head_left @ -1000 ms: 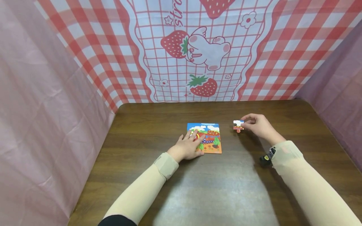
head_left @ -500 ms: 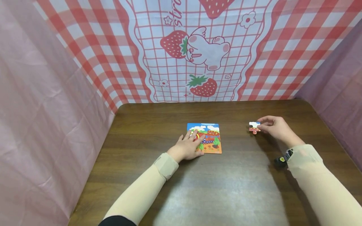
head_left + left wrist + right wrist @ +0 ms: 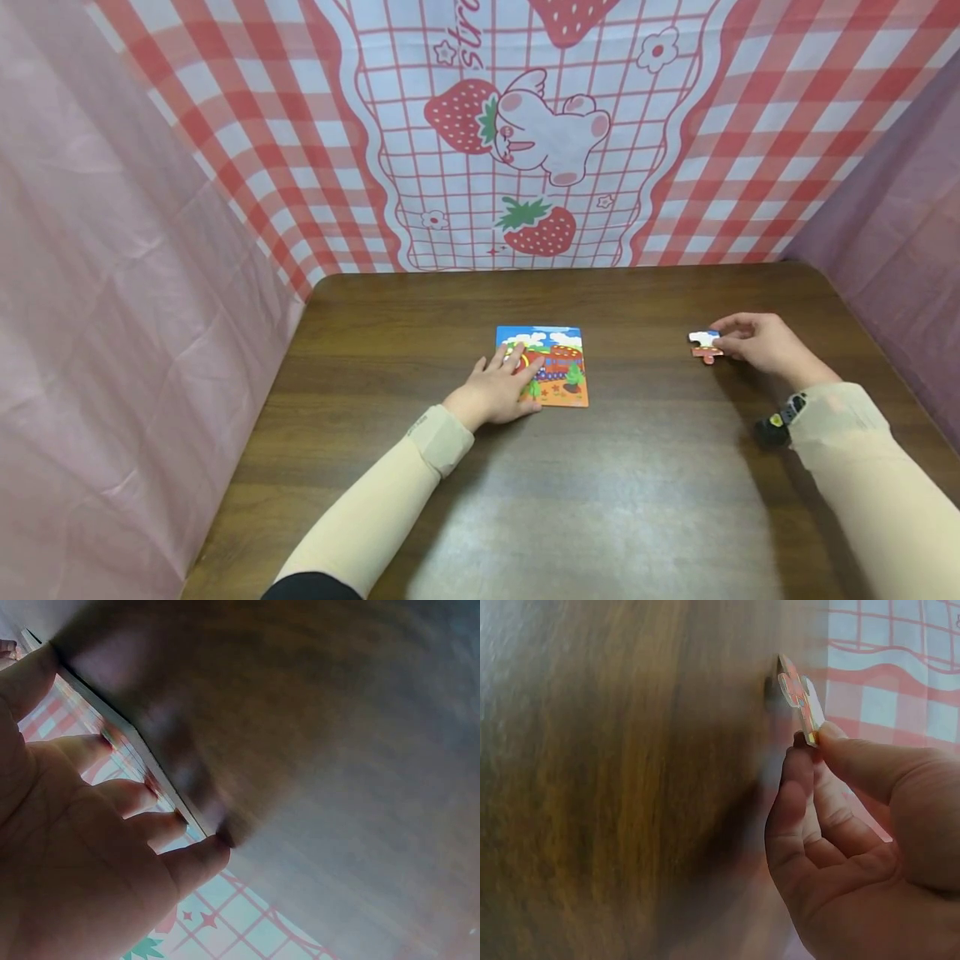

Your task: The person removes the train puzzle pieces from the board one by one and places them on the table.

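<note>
In the head view, a colourful picture jigsaw puzzle lies flat near the middle of the table. My left hand rests on its left part with fingers spread, covering some of the picture. The left wrist view shows the puzzle's thin edge beside those fingertips. Off to the right, my right hand pinches a jigsaw piece by its right side between thumb and fingers. The piece is white, blue and red with a red tab at the bottom. In the right wrist view, the piece appears nearly edge-on above the wood.
Both hands work over a brown wooden table. A red-and-white strawberry-print cloth hangs along its back edge. Pink curtains stand at the left and right. A black device sits at the right wrist.
My right hand has moved rightward and slightly nearer the front, carrying the jigsaw piece, which is now slightly turned. My left hand and the puzzle have stayed in place.
</note>
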